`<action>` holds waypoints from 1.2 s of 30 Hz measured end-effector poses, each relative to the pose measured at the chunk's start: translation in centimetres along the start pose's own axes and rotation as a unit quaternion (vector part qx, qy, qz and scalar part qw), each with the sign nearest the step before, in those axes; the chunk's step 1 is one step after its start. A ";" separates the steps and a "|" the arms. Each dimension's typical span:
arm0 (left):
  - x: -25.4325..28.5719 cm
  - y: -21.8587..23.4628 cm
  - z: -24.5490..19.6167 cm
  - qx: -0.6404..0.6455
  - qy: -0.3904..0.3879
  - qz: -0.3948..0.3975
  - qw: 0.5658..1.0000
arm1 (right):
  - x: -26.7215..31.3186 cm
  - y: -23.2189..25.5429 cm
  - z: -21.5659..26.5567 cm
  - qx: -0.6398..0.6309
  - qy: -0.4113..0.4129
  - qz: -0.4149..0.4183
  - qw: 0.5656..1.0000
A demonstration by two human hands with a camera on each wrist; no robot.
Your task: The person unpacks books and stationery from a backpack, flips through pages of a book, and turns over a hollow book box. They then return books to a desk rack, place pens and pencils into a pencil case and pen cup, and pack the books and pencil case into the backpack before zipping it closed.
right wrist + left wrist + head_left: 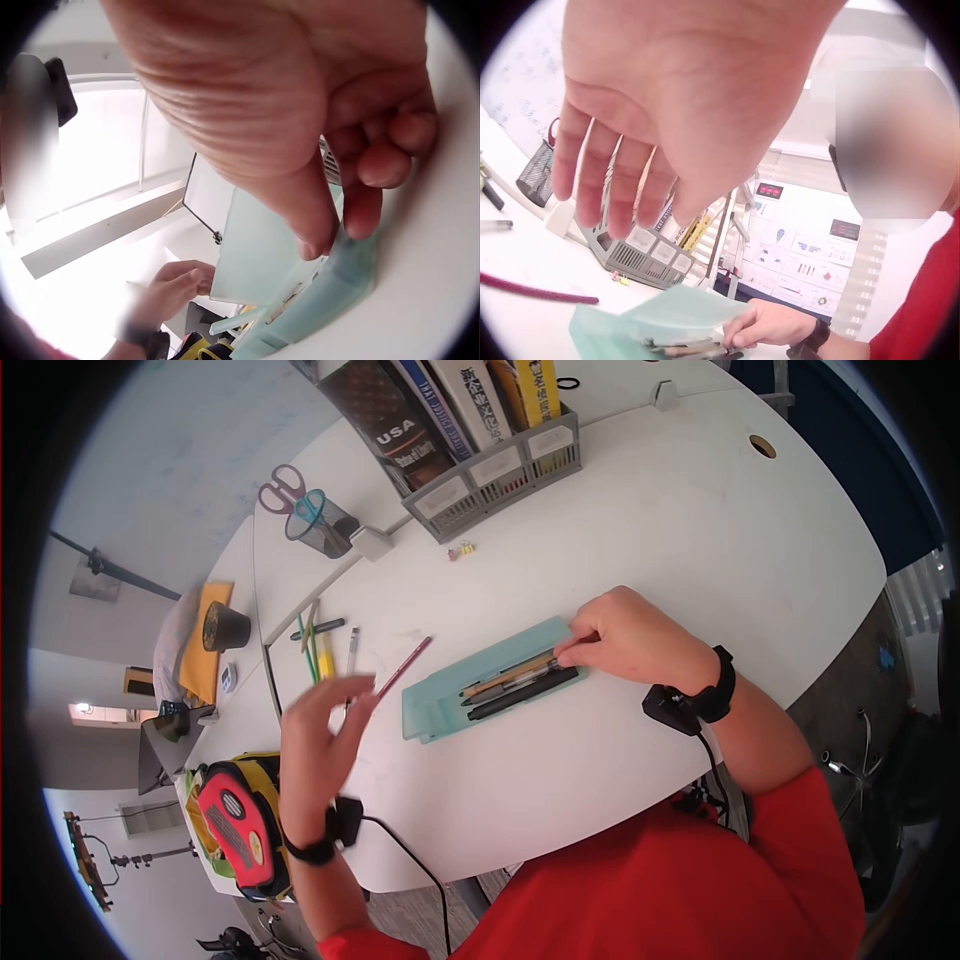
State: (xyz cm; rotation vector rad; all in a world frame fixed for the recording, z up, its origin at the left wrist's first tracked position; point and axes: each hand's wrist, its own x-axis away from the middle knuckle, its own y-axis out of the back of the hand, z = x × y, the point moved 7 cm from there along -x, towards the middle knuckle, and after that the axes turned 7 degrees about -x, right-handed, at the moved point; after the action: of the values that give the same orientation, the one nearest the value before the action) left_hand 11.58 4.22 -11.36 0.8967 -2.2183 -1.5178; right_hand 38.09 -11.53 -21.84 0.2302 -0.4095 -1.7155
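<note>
A translucent teal pencil case (pixel 425 695) lies open on the white table, holding a brown pencil (pixel 500 680), a clear pen and a black pen (pixel 522 694). At its right end my right hand (pixel 640 640) pinches the end of a pen between thumb and fingertips; which pen is hard to tell. The right wrist view has this hand (pixel 300 112) low over the case (pixel 322 300), fingers curled. My left hand (pixel 325 740) is raised left of the case, beside a dark red pencil (pixel 405 665); its fingers (pixel 604 180) hang extended, holding nothing.
Left of the case lie a yellow highlighter (pixel 326 658), green pencils and a dark marker (pixel 318 629). Behind stand a mesh cup (pixel 322 532) with scissors and a grey basket (pixel 490 485) of books. A red and yellow bag (pixel 240 825) sits at the left edge.
</note>
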 end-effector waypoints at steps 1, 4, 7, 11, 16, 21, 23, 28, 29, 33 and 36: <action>-1.5 -0.5 0.1 -0.010 -0.016 0.029 0.999 | 0.0 0.1 0.5 0.001 0.003 0.003 1.000; -6.4 -3.0 -0.7 -0.029 -0.088 0.079 0.993 | 0.0 0.3 0.9 0.025 -0.041 0.028 0.998; -10.4 -6.0 -2.5 -0.117 -0.195 0.051 0.972 | -0.1 0.4 -0.3 -0.024 -0.073 0.016 0.997; -14.0 -9.8 -4.2 -0.220 -0.171 0.075 0.957 | -0.2 0.6 -0.3 -0.027 -0.056 0.019 0.998; -16.5 -13.2 -2.5 -0.271 -0.131 0.023 0.953 | -0.3 0.4 0.9 -0.002 0.000 0.016 1.000; -17.8 -14.0 -1.8 -0.259 -0.169 0.023 0.951 | -0.6 0.2 0.6 -0.006 -0.029 0.019 0.999; -17.7 -14.6 -2.0 -0.253 -0.181 0.033 0.950 | -0.2 0.4 0.4 0.011 -0.039 0.020 0.999; -17.2 -13.0 -2.0 -0.167 -0.158 0.025 0.973 | -0.3 0.5 0.9 0.020 -0.009 0.015 1.000; -16.9 -12.8 -2.4 -0.164 -0.164 0.025 0.972 | -0.2 0.6 0.8 0.022 -0.013 0.009 1.000; -16.1 -12.5 -3.7 -0.135 -0.182 0.023 0.974 | -0.1 0.4 0.4 0.011 -0.031 0.019 0.999; -16.5 -13.0 -4.1 -0.165 -0.175 0.033 0.970 | -0.2 0.4 0.5 0.015 -0.027 0.021 0.999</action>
State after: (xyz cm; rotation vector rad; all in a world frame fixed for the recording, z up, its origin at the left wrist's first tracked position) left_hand 30.55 8.75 -20.09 0.4777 -2.0913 -2.0618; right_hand 38.31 -11.31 -21.23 0.1964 -0.4774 -1.6770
